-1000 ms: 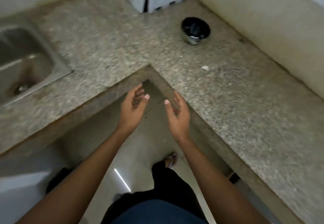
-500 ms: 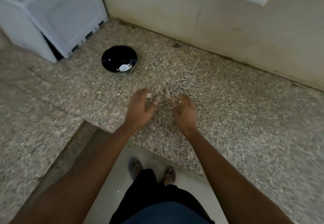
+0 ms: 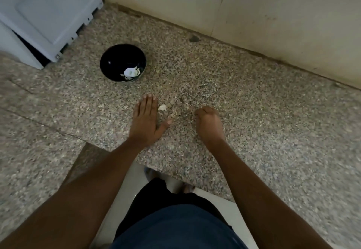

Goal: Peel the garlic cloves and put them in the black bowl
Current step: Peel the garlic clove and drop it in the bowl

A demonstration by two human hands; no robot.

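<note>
Nearest the camera: dark shorts, a strip of pale floor, then both bare forearms reaching out over the speckled granite counter (image 3: pixel 254 124). Left hand (image 3: pixel 145 121) lies flat, palm down on the stone, fingers straight and held together, thumb splayed out to the right; it holds nothing. Right hand (image 3: pixel 209 124) sits knuckles-up with fingers curled under; whatever is inside the curl is hidden, so can't tell if it grips something or is just closed. The two hands are apart, with bare counter between them. One garlic clove (image 3: pixel 162 107), pale with skin that looks partly loose, lies on the counter just right of the left hand's fingers, near but not touching as far as I can see. A few small pale flecks sit on the stone between clove and right hand; too small to identify. Further back and left: the black bowl (image 3: pixel 117 61), upright on the counter, with some white garlic pieces (image 3: pixel 130 72) at its near-right inside. Behind it at far left a white appliance (image 3: pixel 48 10); the cream wall (image 3: pixel 254 10) runs along the counter's back edge.
</note>
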